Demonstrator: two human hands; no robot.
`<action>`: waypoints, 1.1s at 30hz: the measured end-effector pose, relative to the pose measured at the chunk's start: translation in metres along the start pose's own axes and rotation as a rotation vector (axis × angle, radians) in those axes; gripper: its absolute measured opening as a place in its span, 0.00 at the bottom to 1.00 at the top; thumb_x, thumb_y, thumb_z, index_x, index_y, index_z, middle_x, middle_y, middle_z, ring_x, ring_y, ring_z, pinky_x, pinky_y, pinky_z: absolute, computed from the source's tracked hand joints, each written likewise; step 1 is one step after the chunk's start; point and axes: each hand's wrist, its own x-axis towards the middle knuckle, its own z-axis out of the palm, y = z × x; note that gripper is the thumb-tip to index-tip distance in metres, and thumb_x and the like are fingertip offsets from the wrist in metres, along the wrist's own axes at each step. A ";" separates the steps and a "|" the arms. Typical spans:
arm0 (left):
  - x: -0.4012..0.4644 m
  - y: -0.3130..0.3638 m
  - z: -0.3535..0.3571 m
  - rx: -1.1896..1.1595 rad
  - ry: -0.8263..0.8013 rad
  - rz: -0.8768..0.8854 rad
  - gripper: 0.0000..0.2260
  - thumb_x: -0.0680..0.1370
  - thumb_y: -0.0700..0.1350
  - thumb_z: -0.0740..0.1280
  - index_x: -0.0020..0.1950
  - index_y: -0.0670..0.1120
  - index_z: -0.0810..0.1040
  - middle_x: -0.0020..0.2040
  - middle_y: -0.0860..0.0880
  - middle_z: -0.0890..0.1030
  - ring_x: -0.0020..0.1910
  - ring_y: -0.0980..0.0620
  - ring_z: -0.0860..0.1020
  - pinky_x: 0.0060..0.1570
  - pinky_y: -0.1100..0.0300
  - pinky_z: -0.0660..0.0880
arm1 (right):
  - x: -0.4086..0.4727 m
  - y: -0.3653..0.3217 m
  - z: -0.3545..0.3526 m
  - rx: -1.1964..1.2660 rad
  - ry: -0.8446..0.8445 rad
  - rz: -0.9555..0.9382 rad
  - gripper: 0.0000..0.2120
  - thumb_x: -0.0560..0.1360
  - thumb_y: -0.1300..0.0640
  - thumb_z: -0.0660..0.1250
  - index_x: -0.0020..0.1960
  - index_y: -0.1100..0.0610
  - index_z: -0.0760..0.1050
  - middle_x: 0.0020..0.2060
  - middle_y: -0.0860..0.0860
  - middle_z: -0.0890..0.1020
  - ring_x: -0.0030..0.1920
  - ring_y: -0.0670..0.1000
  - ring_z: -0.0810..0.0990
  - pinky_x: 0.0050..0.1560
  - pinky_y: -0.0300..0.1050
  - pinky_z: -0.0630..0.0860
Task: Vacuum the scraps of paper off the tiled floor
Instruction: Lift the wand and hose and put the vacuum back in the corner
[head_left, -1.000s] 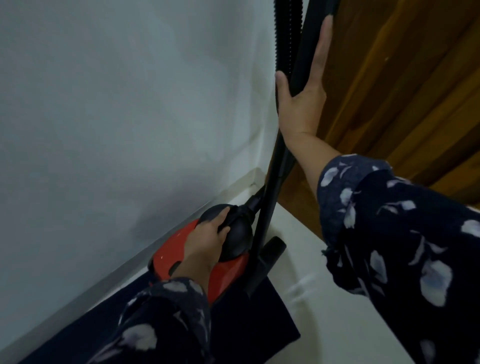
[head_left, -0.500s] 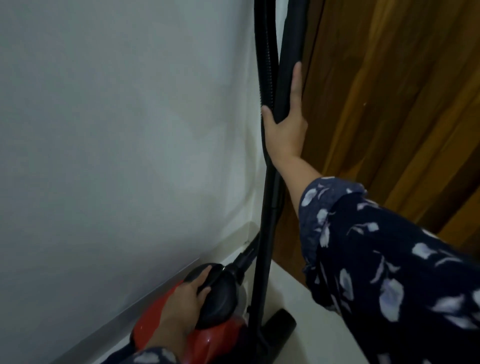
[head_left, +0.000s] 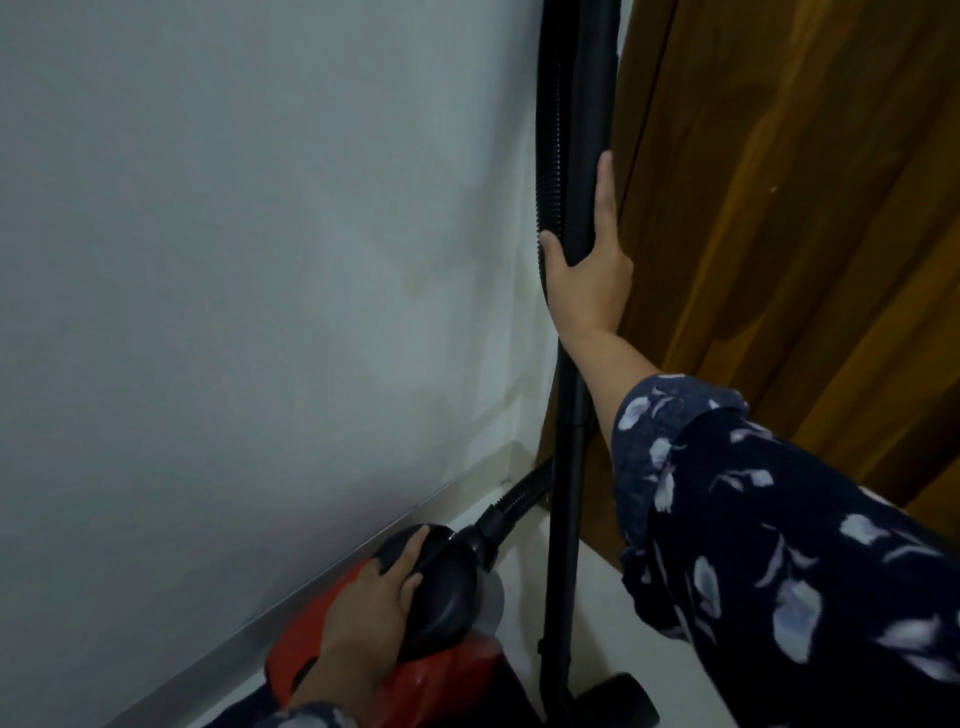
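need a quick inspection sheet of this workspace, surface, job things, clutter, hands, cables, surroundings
surface: pale floor, only a small strip shows; tile joints cannot be made out
job's things: red canister vacuum with black front dome on the floor by the wall; black rigid wand stands upright; black floor nozzle at its foot; no paper scraps seen
clutter: nothing seen
grippers: left hand rests on the canister's dome; right hand wraps the wand, fingers pointing up along it
cables: black ribbed hose runs up beside the wand and joins the canister front; no power cord seen
surroundings: grey-white wall with skirting, brown wooden door on the right
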 end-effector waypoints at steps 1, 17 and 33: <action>0.000 0.000 -0.001 0.007 -0.003 0.003 0.26 0.85 0.55 0.51 0.79 0.63 0.41 0.68 0.45 0.72 0.63 0.46 0.76 0.61 0.58 0.72 | 0.001 0.001 0.000 -0.001 0.000 -0.007 0.37 0.77 0.59 0.67 0.78 0.46 0.51 0.74 0.43 0.64 0.69 0.43 0.65 0.60 0.23 0.52; -0.008 0.004 -0.003 0.019 -0.030 -0.021 0.25 0.85 0.55 0.50 0.78 0.67 0.41 0.71 0.45 0.69 0.66 0.45 0.74 0.63 0.56 0.72 | 0.004 -0.002 -0.022 -0.127 -0.055 0.017 0.42 0.75 0.67 0.60 0.78 0.44 0.42 0.58 0.53 0.72 0.44 0.46 0.72 0.46 0.35 0.71; -0.004 0.058 -0.068 0.198 -0.173 -0.067 0.24 0.82 0.48 0.57 0.79 0.54 0.59 0.72 0.46 0.68 0.69 0.44 0.69 0.62 0.47 0.72 | -0.019 -0.003 -0.036 -0.206 -0.066 0.040 0.36 0.76 0.52 0.61 0.78 0.47 0.45 0.54 0.52 0.74 0.40 0.49 0.75 0.39 0.47 0.79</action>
